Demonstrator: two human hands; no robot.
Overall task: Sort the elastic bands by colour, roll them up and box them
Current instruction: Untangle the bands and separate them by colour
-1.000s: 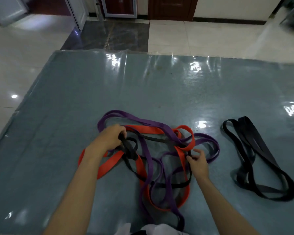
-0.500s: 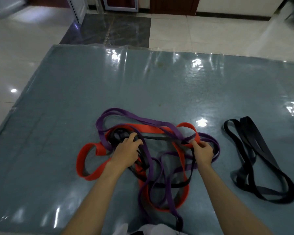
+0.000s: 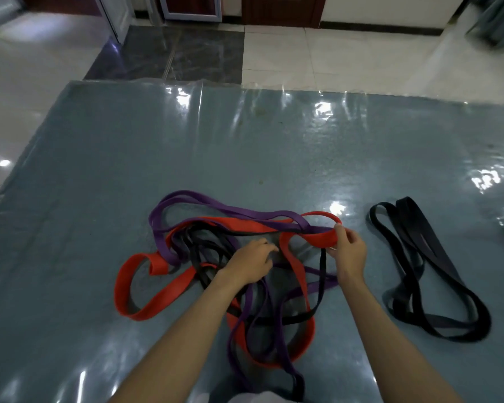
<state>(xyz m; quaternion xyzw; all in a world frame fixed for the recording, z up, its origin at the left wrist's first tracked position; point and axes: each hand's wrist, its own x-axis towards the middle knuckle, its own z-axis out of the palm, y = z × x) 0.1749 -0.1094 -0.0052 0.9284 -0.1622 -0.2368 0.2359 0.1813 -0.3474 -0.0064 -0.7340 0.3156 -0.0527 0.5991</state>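
Right hand [image 3: 348,251] now higher than half second ago, pinching red band [image 3: 322,237] loop at tangle's far right; left hand [image 3: 252,263] shifted toward centre, fingers curled into black strands, exact grip unclear. Large grey plastic-covered mat [image 3: 99,170] on floor. Tangle of red, purple bands [image 3: 192,199] and black band [image 3: 322,274] at mat centre. Black bands [image 3: 428,257] set apart right, unrolled. Sorting barely begun; rolling, boxing undone. No box visible.
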